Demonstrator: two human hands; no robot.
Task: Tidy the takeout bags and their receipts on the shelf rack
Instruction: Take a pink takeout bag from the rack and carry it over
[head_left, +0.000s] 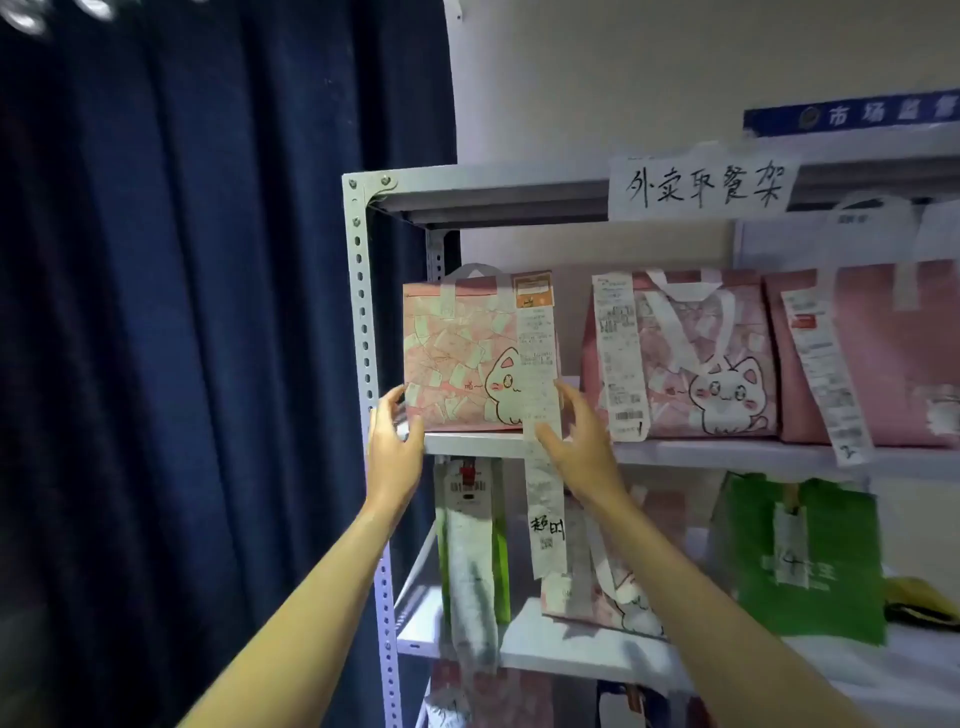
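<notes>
A pink cat-print takeout bag (467, 353) stands at the left end of the upper shelf (727, 454). My left hand (392, 441) grips its lower left corner and my right hand (579, 436) holds its lower right edge. A long white receipt (540, 395) hangs from the bag's front, down past the shelf edge, with handwriting near its bottom. Two more pink bags (717, 364) (883, 358) with receipts stand to the right on the same shelf.
The grey metal rack post (363, 322) stands just left of my left hand, with a dark blue curtain (182, 338) beyond. On the lower shelf sit a green-edged bag (470, 540), a pink cat bag (613, 592) and a green bag (800, 561). A handwritten paper sign (701, 187) hangs on top.
</notes>
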